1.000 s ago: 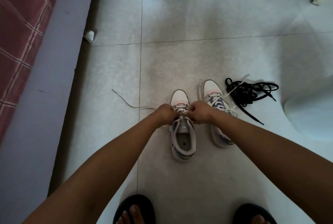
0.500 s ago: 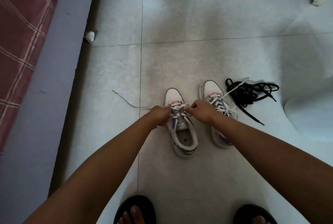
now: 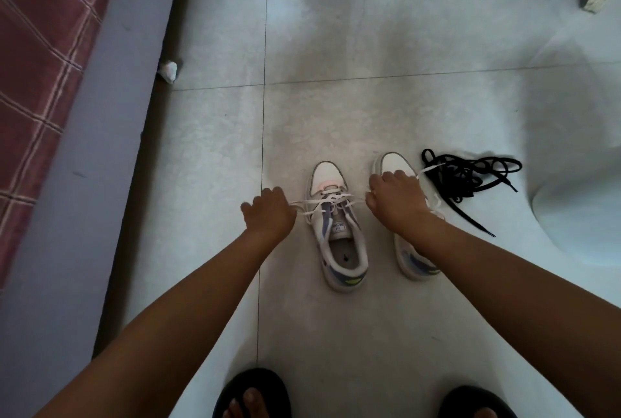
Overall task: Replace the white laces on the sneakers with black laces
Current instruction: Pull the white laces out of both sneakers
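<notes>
Sneakers are standing side by side on the tiled floor point(image 3: 369, 65) in front of me, toes pointing away. I am reaching with both arms to the left sneaker point(image 3: 339, 233), the one that is nearer to the middle. My left hand point(image 3: 268, 216) is staying just beside its left side, and the fingers are curling around one strand of the white lace point(image 3: 322, 204). My right hand point(image 3: 396, 202) is on the other side, partly covering the right sneaker point(image 3: 415, 259), and its fingers are also curling in; I think they are pinching the other strand, but the fingertips are hidden from me, so I cannot tell it for sure. Between my two hands the white lace is stretching across the front eyelets, and the strands are crossing loosely over the tongue. The back part of the left sneaker is lying open, with the grey insole showing.

Right of the right sneaker, near its toe, the black laces point(image 3: 470, 179) are lying in a tangled pile on the floor. At the bottom edge my feet are resting in black slippers point(image 3: 252, 390). At the left a bed with a red checked cover point(image 3: 40, 81) is running along the floor.
</notes>
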Demonstrator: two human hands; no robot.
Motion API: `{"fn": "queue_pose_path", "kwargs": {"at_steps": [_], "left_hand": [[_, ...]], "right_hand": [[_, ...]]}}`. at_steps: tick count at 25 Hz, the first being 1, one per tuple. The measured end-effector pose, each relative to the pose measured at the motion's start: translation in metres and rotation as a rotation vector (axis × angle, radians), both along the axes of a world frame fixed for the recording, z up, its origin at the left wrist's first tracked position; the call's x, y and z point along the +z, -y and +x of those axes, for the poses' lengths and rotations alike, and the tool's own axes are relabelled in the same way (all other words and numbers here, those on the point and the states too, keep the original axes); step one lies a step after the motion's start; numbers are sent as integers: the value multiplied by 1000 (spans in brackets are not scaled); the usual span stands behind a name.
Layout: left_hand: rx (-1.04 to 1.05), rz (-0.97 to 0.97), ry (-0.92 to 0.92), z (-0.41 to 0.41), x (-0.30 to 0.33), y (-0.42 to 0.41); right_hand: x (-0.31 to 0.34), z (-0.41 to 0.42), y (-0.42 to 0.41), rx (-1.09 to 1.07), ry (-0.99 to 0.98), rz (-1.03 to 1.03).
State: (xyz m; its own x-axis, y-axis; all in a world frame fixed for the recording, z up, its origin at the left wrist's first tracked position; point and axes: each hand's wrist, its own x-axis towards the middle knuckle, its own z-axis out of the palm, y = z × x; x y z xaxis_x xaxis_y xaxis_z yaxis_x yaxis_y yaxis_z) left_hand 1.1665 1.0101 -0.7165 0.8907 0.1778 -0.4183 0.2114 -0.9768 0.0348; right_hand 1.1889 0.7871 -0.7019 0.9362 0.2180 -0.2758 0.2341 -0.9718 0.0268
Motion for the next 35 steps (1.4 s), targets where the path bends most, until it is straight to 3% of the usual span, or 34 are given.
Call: {"fn": "queue_pose_path", "kwargs": {"at_steps": [2,3,5,7,8,10,12,13,14,16,17,19,21,23,25,27,30,31,33,35], "left_hand": [[419,-475,-141,3,-3,12],[530,-644,-168,3,-4,17],[541,-761,-177,5,-4,19],[396,-702,-160,6,-3,12],[273,-561,-137,6,-4,6],[29,-158,-38,3,-5,-5],[19,-31,77,2,-5,-12],[144,-134,108,5,-3,-16],[392,-384,120,10,1,-17],[897,-1038,68,17,12,-15],[1006,-1270,20,18,18,-12],[1004,-1425,-50,20,23,-7],[944,-1341,-70,21,28,-4],[917,-1212,-50,23,30,-4],[875,-1149,-61,21,31,-6],[838,-1132,-98,19,29,-8],[799,-1115,-126,17,29,-8],[798,-1129,-124,17,28,-8],[792,-1139,-122,15,26,-7],[841,-1183,-128,11,22,-6]], "right_hand": [[-1,4,-7,-241,-252,281],[-2,6,-11,-301,-361,413],[-2,7,-17,-348,-451,598],[-2,10,-19,-419,-431,704],[-1,12,-18,-421,-397,680],[0,16,-12,-324,-275,385],[1,18,0,-127,-92,-5],[2,20,7,-74,-18,-79],[4,22,13,-100,42,-25],[10,29,24,-352,90,343],[14,35,27,-473,59,559],[27,45,29,-663,-110,901],[54,48,26,-701,-429,941],[84,45,24,-418,-842,584],[108,35,18,-70,-1124,214],[116,27,8,-4,-1061,85],[88,38,-8,-118,-419,179],[72,40,-15,-211,-359,289],[43,32,-32,-482,-542,538],[17,19,-45,-613,-650,650]]}}
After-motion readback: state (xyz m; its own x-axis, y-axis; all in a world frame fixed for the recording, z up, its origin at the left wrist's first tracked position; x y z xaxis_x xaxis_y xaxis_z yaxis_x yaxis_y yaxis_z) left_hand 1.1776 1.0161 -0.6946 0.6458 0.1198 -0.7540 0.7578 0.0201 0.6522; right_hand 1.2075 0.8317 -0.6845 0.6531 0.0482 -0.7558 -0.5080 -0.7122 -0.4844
